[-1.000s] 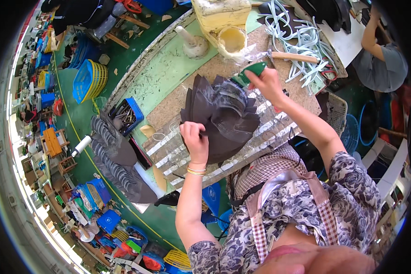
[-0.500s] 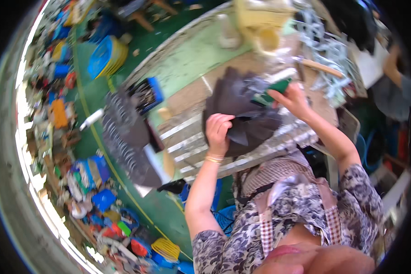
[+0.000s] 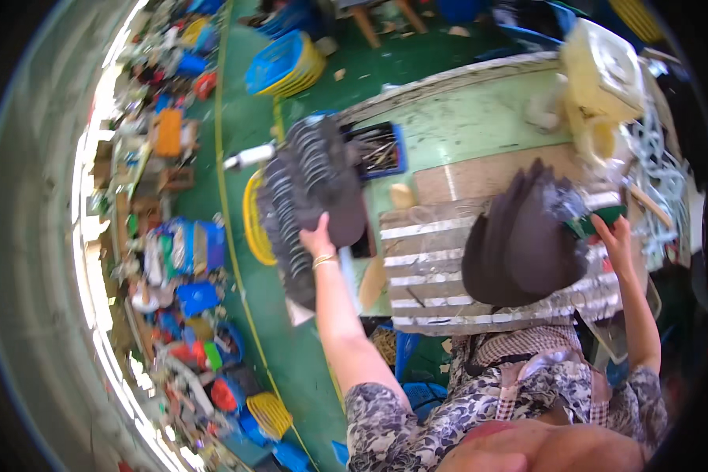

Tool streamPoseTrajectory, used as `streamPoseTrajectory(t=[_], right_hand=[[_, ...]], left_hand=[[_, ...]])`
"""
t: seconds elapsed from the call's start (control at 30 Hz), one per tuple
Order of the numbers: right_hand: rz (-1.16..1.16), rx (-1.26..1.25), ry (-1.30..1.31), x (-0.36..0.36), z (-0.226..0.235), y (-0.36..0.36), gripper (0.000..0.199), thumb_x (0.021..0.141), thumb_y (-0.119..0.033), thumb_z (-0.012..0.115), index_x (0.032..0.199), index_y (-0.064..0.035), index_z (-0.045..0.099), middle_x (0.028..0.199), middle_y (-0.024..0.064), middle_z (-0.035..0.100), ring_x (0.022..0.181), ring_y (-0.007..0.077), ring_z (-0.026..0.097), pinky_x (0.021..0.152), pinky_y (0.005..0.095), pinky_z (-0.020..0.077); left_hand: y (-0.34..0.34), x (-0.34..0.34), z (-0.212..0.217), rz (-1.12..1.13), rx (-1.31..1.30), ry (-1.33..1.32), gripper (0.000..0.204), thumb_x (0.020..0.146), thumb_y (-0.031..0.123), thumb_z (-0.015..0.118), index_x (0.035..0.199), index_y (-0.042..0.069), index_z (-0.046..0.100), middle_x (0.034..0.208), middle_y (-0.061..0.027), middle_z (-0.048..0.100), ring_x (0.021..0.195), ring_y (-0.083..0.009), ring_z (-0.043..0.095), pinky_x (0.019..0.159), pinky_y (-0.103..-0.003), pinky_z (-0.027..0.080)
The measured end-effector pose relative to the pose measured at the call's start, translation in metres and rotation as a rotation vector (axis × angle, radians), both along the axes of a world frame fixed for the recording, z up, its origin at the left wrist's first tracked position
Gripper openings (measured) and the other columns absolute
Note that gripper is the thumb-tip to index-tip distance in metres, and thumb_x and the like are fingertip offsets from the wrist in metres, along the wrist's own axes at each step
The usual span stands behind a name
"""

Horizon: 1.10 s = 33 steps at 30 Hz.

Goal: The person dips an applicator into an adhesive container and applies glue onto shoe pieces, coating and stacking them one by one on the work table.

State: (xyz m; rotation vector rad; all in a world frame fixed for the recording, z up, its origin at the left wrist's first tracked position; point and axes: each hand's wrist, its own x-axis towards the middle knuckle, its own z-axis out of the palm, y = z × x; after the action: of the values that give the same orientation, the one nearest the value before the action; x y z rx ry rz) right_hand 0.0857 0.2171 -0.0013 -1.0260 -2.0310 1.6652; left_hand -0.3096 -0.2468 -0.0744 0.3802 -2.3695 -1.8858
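My left hand (image 3: 318,237) reaches to the left and touches a row of stacked dark grey flat pieces with rounded ends (image 3: 285,228). Its thumb and fingers look apart, and I see no piece lifted in it. On the right, my right hand (image 3: 617,240) is closed on a small flat green piece (image 3: 606,220), whose exact kind I cannot make out. Just left of that hand, a fanned pile of similar dark grey pieces (image 3: 519,244) lies on the striped board (image 3: 425,291). Crumpled clear plastic (image 3: 562,203) lies against the pile's far right side.
A blue tray of small tools (image 3: 377,149) stands beyond the left stack. At the far right are a yellowish plastic container (image 3: 602,75), a wooden handle (image 3: 649,204) and tangled pale blue strips (image 3: 661,169). A white bottle (image 3: 250,156) sticks out past the table's left side.
My left hand has left the fanned pile and moved left to the stacked pieces. My right hand still holds the green piece. The whole view has swung to the left.
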Motion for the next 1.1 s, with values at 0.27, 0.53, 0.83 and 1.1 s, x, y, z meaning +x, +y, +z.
streamPoseTrajectory(t=[0.27, 0.53, 0.83, 1.1], right_hand=[[-0.178, 0.476, 0.067, -0.059, -0.012, 0.125, 0.015, 0.082, -0.019, 0.064, 0.089, -0.0053, 0.067, 0.064, 0.0043, 0.063, 0.056, 0.0088, 0.058, 0.051, 0.0244, 0.0449], [0.063, 0.166, -0.143, -0.061, -0.024, 0.179, 0.026, 0.08, -0.028, 0.066, 0.085, -0.0033, 0.066, 0.072, 0.007, 0.066, 0.058, 0.0127, 0.063, 0.053, 0.0249, 0.0498], [0.326, -0.277, 0.089, -0.006, -0.052, 0.092, 0.031, 0.074, -0.034, 0.071, 0.084, -0.0052, 0.064, 0.075, 0.004, 0.063, 0.068, 0.0108, 0.059, 0.06, 0.0251, 0.0458], [0.154, -0.226, 0.13, -0.002, -0.073, 0.076, 0.027, 0.069, -0.027, 0.069, 0.078, -0.002, 0.061, 0.074, 0.0053, 0.063, 0.068, 0.0124, 0.058, 0.063, 0.0271, 0.0454]], left_hand=[[0.108, 0.049, 0.035, -0.07, -1.009, 0.461, 0.081, 0.073, 0.032, 0.07, 0.129, -0.008, 0.027, 0.124, -0.0284, 0.037, 0.116, -0.0405, 0.035, 0.098, -0.049, 0.026], [0.323, 0.27, 0.055, -1.044, -0.737, 0.464, 0.082, 0.073, 0.044, 0.068, 0.129, -0.003, 0.03, 0.129, -0.025, 0.033, 0.12, -0.0399, 0.03, 0.1, -0.049, 0.022], [0.335, 0.294, 0.049, -1.066, -0.947, 0.41, 0.077, 0.074, 0.042, 0.068, 0.134, 0.006, 0.034, 0.132, -0.0219, 0.033, 0.116, -0.0386, 0.034, 0.098, -0.048, 0.028], [0.329, 0.289, 0.05, -1.076, -0.938, 0.386, 0.079, 0.071, 0.039, 0.072, 0.134, 0.007, 0.037, 0.131, -0.0219, 0.033, 0.115, -0.0383, 0.035, 0.098, -0.046, 0.028]])
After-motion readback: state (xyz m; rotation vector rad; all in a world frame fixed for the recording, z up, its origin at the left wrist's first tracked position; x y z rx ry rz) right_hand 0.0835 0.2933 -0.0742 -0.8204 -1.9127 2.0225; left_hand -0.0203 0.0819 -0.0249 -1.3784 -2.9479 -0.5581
